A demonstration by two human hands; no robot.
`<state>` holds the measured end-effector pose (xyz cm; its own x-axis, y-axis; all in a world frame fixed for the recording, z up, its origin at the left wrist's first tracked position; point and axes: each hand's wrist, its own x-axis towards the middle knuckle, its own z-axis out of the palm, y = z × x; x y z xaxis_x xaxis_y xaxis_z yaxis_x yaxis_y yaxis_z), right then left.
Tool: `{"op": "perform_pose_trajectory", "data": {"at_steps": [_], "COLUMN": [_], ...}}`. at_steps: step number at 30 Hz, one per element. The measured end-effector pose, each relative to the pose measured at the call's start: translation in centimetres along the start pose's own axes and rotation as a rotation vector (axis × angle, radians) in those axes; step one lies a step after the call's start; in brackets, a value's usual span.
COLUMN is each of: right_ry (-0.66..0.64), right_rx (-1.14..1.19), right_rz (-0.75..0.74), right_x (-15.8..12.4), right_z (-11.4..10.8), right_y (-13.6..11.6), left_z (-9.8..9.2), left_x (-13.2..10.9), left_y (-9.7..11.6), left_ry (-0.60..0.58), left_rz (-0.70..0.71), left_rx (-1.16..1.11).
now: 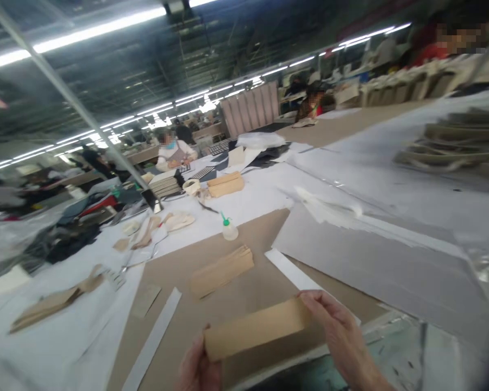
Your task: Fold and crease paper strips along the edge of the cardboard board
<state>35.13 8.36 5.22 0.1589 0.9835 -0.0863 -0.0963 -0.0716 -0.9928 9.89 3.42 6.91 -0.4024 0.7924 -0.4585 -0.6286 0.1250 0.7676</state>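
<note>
A flat tan strip [256, 329], leather or card by its look, is stretched between my two hands above the brown board at the table's near edge. My left hand [199, 361] pinches its left end, with part of the fingers hidden behind it. At the upper right corner my right hand [338, 331] grips the strip between thumb and fingers. Just beyond lies a stack of similar tan strips [223, 270] on the brown board [175, 315]. A white bottle with a green nozzle [230, 230] stands behind that stack.
White strips [152, 339] lie left and right on the board. A large grey sheet [362, 266] covers the right side. Tan pieces [52, 307] lie at left, another tan stack [225, 184] farther back. A metal pole [77, 103] rises at left. Co-workers sit beyond the table.
</note>
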Motion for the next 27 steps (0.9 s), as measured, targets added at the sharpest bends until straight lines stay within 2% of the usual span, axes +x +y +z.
{"op": "perform_pose_trajectory", "data": {"at_steps": [2,3,4,6,8,10,12,13,14,17,19,23,25,27], "right_ry": [-0.108,-0.203,-0.229,-0.288,-0.277,-0.200,-0.220,-0.248,-0.339,-0.580,-0.641,-0.662,-0.668,-0.675], "right_rx": [-0.068,-0.181,-0.311,-0.567,-0.782,-0.937,-0.912,-0.845,-0.783,-0.570,-0.436,-0.303,-0.260,-0.213], "right_rz": [0.097,0.134,0.100,-0.082,-0.359,-0.635,-0.820,-0.886,-0.912,-0.790,-0.717,-0.495,-0.349,-0.218], "right_x": [0.0,0.2,0.6,1.3,1.7,1.2,0.2,-0.5,-1.1,-2.8,-3.6,-4.4,-4.7,-4.9], "right_z": [-1.2,-2.1,-3.0,-4.8,-5.7,-4.9,-2.5,-0.9,0.7,5.1,6.7,7.4,7.2,7.0], "right_y": [1.6,2.5,3.4,4.6,4.6,3.0,0.4,-0.9,-2.2,-4.8,-5.3,-5.2,-5.3,-5.5], "left_z": [0.6,0.8,1.0,1.1,1.1,1.2,1.4,1.5,1.6,1.8,1.7,1.4,1.2,1.1], "left_x": [-0.2,-0.4,-0.6,-1.4,-2.3,-3.1,-3.7,-3.9,-4.1,-4.8,-5.2,-5.7,-5.8,-5.8], "left_y": [0.1,0.3,0.6,1.3,2.0,2.4,2.7,2.8,2.8,2.8,2.8,2.9,2.9,2.7], "left_ry": [0.000,-0.010,-0.023,-0.061,-0.120,-0.201,-0.298,-0.347,-0.391,-0.459,-0.447,-0.414,-0.421,-0.399], "left_rz": [0.008,0.027,0.051,0.096,0.137,0.189,0.246,0.268,0.289,0.391,0.487,0.574,0.531,0.427], "left_rx": [-0.065,-0.063,-0.044,0.047,0.179,0.317,0.434,0.479,0.518,0.607,0.645,0.652,0.598,0.508]}}
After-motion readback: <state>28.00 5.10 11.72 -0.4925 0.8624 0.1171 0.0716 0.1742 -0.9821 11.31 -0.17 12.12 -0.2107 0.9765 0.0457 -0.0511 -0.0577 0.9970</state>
